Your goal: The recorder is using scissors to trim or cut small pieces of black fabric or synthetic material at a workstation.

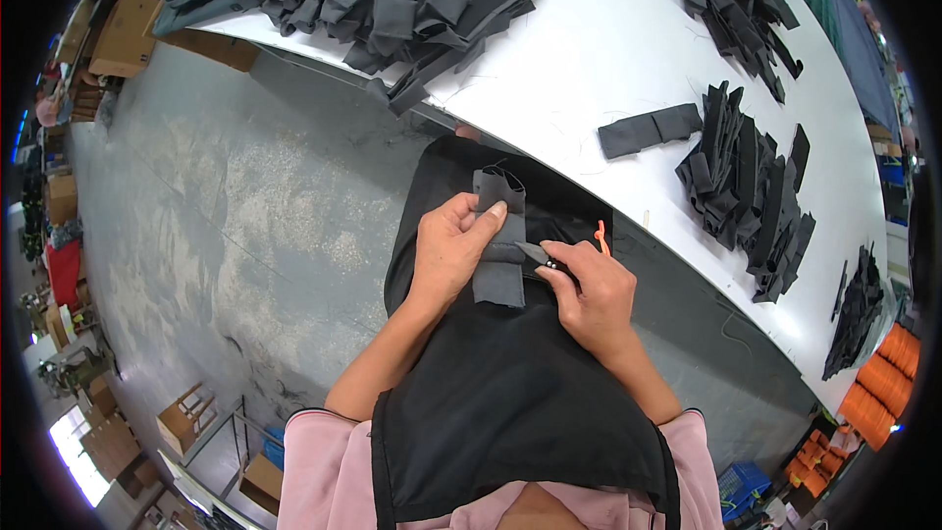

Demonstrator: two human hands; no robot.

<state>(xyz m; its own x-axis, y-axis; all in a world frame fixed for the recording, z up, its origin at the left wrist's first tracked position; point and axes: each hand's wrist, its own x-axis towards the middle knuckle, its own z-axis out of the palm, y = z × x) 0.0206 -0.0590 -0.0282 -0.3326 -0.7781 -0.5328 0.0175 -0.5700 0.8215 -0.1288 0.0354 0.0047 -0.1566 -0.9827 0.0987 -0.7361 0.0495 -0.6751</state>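
Observation:
A dark grey sewn fabric strip [498,282] is held upright over my black apron [510,373]. My left hand [449,250] pinches its upper part between thumb and fingers, and a loose thread curls at its top end. In my right hand [601,296] is a pair of small thread snips [533,252], gripped between thumb and fingers. The snips' pointed blades touch or nearly touch the strip's right edge, at a folded seam about midway down. An orange cord [601,236] sticks up behind my right hand.
The white table [559,59] runs diagonally in front of me. On it lie a large heap of grey strips [392,0], further piles [746,186] to the right and a single strip [650,130]. Orange cord spools [883,383] are at far right. Cardboard boxes [125,34] stand left.

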